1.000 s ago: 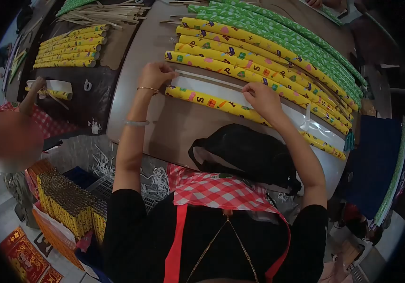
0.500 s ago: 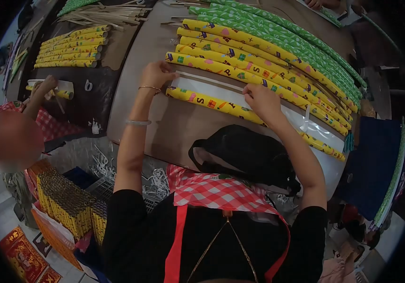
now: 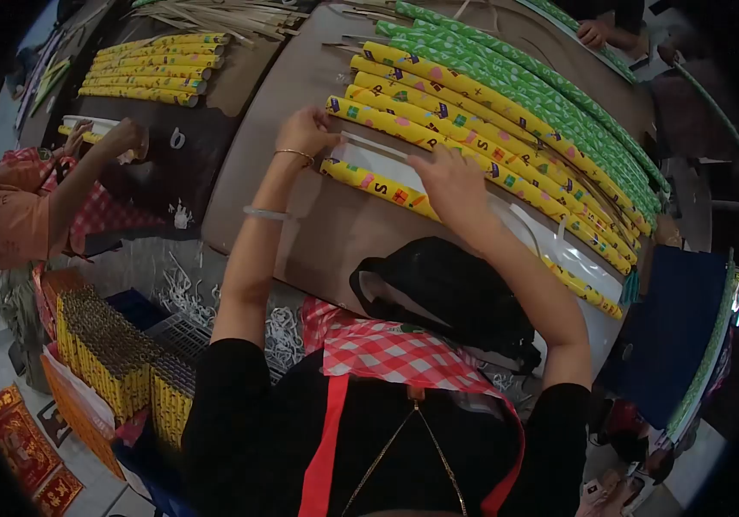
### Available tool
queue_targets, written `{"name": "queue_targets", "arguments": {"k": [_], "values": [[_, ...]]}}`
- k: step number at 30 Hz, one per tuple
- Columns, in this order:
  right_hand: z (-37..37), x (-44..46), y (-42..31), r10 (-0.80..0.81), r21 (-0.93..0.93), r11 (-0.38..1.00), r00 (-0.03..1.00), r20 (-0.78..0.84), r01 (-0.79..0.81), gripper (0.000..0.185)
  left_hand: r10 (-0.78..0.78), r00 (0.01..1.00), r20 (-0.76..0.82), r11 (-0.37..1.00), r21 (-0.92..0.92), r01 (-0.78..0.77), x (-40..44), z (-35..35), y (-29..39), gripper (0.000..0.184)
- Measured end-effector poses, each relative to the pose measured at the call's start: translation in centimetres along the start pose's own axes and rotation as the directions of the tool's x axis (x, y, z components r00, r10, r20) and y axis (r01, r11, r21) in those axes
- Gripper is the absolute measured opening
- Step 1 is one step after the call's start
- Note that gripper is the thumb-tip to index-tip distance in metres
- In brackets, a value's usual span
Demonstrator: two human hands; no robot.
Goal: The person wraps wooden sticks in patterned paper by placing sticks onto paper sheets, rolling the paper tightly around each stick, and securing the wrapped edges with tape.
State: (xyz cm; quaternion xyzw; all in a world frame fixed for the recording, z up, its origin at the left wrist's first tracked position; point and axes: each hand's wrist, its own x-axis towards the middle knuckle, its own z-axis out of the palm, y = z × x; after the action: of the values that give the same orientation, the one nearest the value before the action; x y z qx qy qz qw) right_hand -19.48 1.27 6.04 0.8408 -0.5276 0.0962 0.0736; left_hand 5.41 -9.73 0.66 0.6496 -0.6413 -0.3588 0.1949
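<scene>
The thin white strip [image 3: 375, 146] lies along the white sheet [image 3: 589, 267], above the yellow roll [image 3: 387, 189]; the left hand [image 3: 306, 133] is at its left end, fingertips close together, but I can't tell if they pinch; the right hand [image 3: 453, 185] has come closer to the left, so less strip shows between them; I can't tell if its fingers grip; a loose white curl [image 3: 524, 221] now shows past it.

The left grip [image 3: 305, 132] pinches, right grip [image 3: 454, 185] touches white strip [image 3: 375, 146].
</scene>
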Motion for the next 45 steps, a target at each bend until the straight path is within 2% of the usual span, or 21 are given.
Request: {"name": "queue_targets", "arguments": {"k": [1,2,4,6,8,10,18,21,23,24,25,28,30,31,32,33,35,37,39,43,45], "values": [[0.7,1.0,-0.5,-0.062,0.08,0.995,0.996,-0.058,0.067,0.026,0.001,1.0,-0.006,1.0,0.002,-0.001,0.0,-0.1,0.1,0.044],[1.3,1.8,-0.9,-0.065,0.079,0.994,0.996,-0.064,0.07,0.026,-0.028,1.0,0.01,0.999,0.019,0.027,-0.1,-0.1,0.4,0.044],[2.1,3.2,-1.5,-0.166,0.016,0.986,0.986,-0.017,0.166,0.027,-0.055,0.998,0.018,0.998,0.039,0.055,-0.2,-0.2,0.8,0.044],[2.3,3.4,-1.5,-0.176,0.011,0.984,0.984,0.025,0.175,0.03,-0.036,0.999,0.004,0.993,0.111,0.035,-0.3,-0.3,1.0,0.044],[2.3,2.9,-1.2,-0.182,0.005,0.983,0.98,0.076,0.182,0.034,-0.038,0.999,0.01,0.995,0.094,0.037,-0.3,-0.5,0.9,0.043],[2.2,1.6,-0.4,-0.113,0.03,0.993,0.989,0.099,0.111,0.035,-0.039,0.999,0.025,0.997,0.07,0.037,-0.2,-0.3,0.7,0.043],[0.5,-4.0,3.8,-0.078,-0.049,0.995,0.987,0.139,0.086,0.037,-0.057,0.998,0.004,0.997,0.061,0.056,0.1,0.2,0.0,0.04],[0.4,-4.2,3.4,-0.044,-0.003,0.999,0.986,0.158,0.045,0.035,0.002,1.0,-0.027,1.0,-0.004,-0.002,-0.3,0.3,0.0,0.039],[1.0,-4.4,3.3,-0.037,-0.012,0.999,0.99,0.133,0.039,0.034,0.012,1.0,-0.021,1.0,0.019,-0.011,-0.8,0.3,1.1,0.037],[1.2,-4.3,3.2,-0.048,-0.007,0.999,0.993,0.104,0.049,0.034,0.005,1.0,-0.029,0.999,-0.046,-0.006,-0.5,0.5,0.4,0.034],[0.6,-4.1,2.8,-0.024,-0.027,0.999,0.987,0.161,0.028,0.031,-0.007,0.999,-0.04,0.994,-0.106,0.003,-0.4,0.4,0.0,0.032],[0.9,-4.1,2.7,-0.029,-0.039,0.999,0.994,0.107,0.033,0.027,0.025,0.998,-0.058,0.985,-0.17,-0.034,-0.5,-0.7,-1.0,0.029],[1.1,-4.0,2.7,-0.026,-0.019,0.999,0.991,0.13,0.029,0.026,-0.037,0.987,-0.156,0.984,-0.177,0.008,-1.7,-1.4,-0.8,0.028],[1.1,-3.9,2.8,-0.007,-0.017,1.0,0.986,0.165,0.01,0.026,0.05,0.946,-0.319,0.989,-0.116,-0.091,-1.7,-1.4,-1.5,0.028],[1.3,-3.9,3.0,-0.037,-0.024,0.999,0.991,0.132,0.04,0.026,0.143,0.874,-0.464,0.983,-0.036,-0.18,-2.7,-1.9,-0.1,0.027],[1.4,-3.8,3.1,-0.049,-0.01,0.999,0.991,0.122,0.051,0.026,0.126,0.857,-0.5,0.99,0.01,-0.14,-4.4,-1.4,1.4,0.022],[1.5,-4.0,3.2,-0.037,0.017,0.999,0.995,0.095,0.036,0.024,0.305,0.845,-0.439,0.945,0.026,-0.327,-7.7,0.2,5.2,0.017],[1.3,-3.9,2.9,-0.035,0.018,0.999,0.996,0.082,0.034,0.022,0.543,0.794,-0.273,0.834,0.06,-0.549,-9.8,3.3,7.4,0.015],[0.9,-3.8,3.0,-0.027,0.043,0.999,0.991,0.128,0.021,0.019,0.594,0.796,-0.115,0.804,0.049,-0.592,-10.4,6.7,9.4,0.015],[1.0,-3.6,3.1,0.014,-0.034,0.999,0.982,0.188,-0.008,0.016,0.652,0.758,-0.005,0.754,0.108,-0.648,-8.1,11.1,10.0,0.009],[1.1,-3.8,3.1,0.008,0.01,1.0,0.977,0.212,-0.01,0.013,0.582,0.803,0.129,0.803,0.065,-0.592,-8.4,10.7,11.0,0.01]]}}
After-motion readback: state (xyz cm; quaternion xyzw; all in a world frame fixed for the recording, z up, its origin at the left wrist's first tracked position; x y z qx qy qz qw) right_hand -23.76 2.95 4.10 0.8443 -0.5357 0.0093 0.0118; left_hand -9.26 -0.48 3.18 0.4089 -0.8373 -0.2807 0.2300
